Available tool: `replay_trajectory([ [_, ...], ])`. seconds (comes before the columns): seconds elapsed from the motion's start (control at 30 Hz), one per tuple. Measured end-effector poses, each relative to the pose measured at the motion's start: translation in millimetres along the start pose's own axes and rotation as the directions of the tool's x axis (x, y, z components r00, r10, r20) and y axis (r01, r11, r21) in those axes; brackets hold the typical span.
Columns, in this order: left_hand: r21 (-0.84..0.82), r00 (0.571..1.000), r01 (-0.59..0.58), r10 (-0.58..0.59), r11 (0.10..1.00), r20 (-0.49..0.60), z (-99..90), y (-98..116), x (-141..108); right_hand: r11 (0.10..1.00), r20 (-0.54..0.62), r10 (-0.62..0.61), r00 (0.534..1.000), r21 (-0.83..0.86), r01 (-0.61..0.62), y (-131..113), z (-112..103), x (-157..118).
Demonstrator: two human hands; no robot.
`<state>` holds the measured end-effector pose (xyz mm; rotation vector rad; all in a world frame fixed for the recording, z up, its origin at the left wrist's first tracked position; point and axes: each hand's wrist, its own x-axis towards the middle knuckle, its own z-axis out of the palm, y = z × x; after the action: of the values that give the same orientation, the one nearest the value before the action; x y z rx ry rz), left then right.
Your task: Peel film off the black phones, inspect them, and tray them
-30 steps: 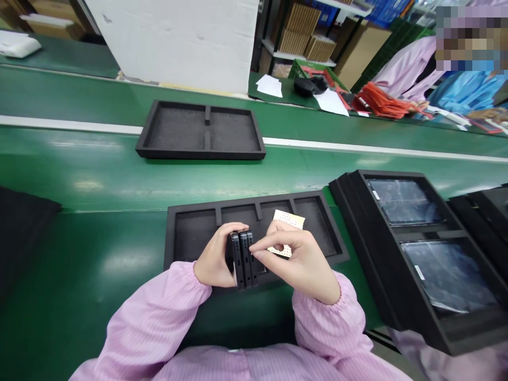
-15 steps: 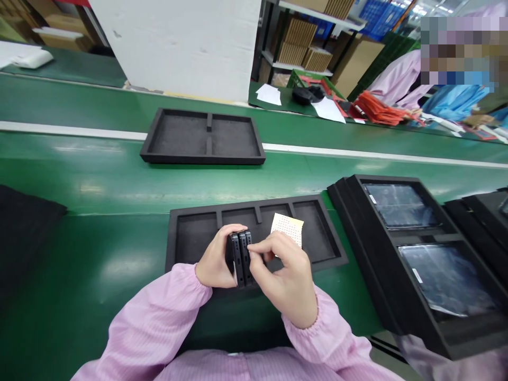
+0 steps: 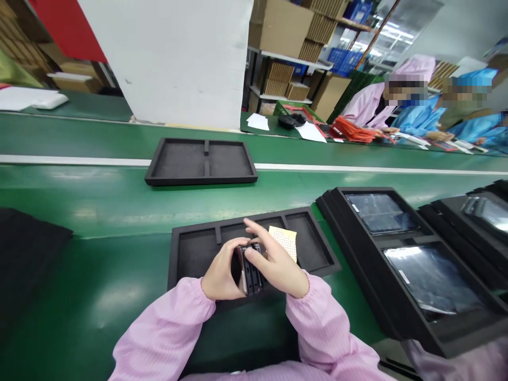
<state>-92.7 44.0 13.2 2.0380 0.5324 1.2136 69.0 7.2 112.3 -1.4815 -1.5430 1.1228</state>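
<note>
A small stack of dark, phone-like devices (image 3: 251, 275) stands on edge between my hands, over the near black foam tray (image 3: 335, 263). My left hand (image 3: 223, 271) is wrapped round the stack from the left. From the right, my right hand (image 3: 275, 262) reaches over it, thumb on the top edges and forefinger stretched out beyond. Whether its other fingers grip a device is hidden. A sheet of small printed labels with a yellow edge (image 3: 286, 241) lies in the tray, just behind my right hand.
Another black foam tray (image 3: 201, 180) sits farther back. Stacked trays with plastic-wrapped flat panels (image 3: 432, 280) stand at the right. Black foam (image 3: 32, 259) lies at the left. Several people (image 3: 369, 103) work beyond the belt at the upper right.
My right hand's fingers have moved from a pinch at the stack's right side to lying over its top, with the forefinger now extended. The camera view has tilted up, showing more background.
</note>
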Motion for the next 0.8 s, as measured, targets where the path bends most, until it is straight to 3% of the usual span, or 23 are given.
replay_trajectory([
  [0.07, -0.021, 0.999, 0.032, -0.032, 0.999, -0.009, -3.1, -2.3, -0.3, 0.995, 0.068, 0.060, 0.996, -0.083, -0.054, 0.2, -9.3, -2.4],
  [0.13, -0.019, 0.996, 0.076, -0.076, 0.997, -0.043, -6.9, -6.1, -1.6, 0.974, 0.067, 0.139, 0.988, -0.190, -0.124, 2.2, -22.4, -4.0],
  [0.27, 0.012, 0.988, 0.108, -0.106, 0.994, -0.108, -10.4, -13.6, -4.1, 0.909, 0.009, 0.192, 0.981, -0.380, -0.174, 0.3, -71.1, 1.3],
  [0.37, 0.034, 0.984, 0.115, -0.109, 0.993, -0.138, -8.6, -16.1, -4.6, 0.964, -0.085, 0.097, 0.992, -0.240, -0.115, -13.9, -118.0, 20.8],
  [0.47, 0.050, 0.982, 0.120, -0.111, 0.992, -0.152, -6.3, -17.1, -5.0, 0.998, -0.313, 0.062, 0.948, 0.023, -0.057, -27.4, -144.7, 62.7],
  [0.57, 0.063, 0.982, 0.118, -0.107, 0.991, -0.157, -5.1, -18.1, -5.9, 0.994, -0.366, 0.081, 0.927, 0.102, -0.047, -25.8, -132.5, 126.8],
  [0.7, 0.079, 0.981, 0.111, -0.097, 0.991, -0.167, -3.8, -18.9, -6.2, 0.985, -0.304, 0.157, 0.939, 0.118, -0.127, -8.1, -76.2, 219.0],
  [0.8, 0.088, 0.981, 0.110, -0.094, 0.990, -0.168, -2.3, -18.9, -5.4, 0.987, -0.311, 0.158, 0.937, 0.056, -0.148, 3.8, -36.1, 271.2],
])
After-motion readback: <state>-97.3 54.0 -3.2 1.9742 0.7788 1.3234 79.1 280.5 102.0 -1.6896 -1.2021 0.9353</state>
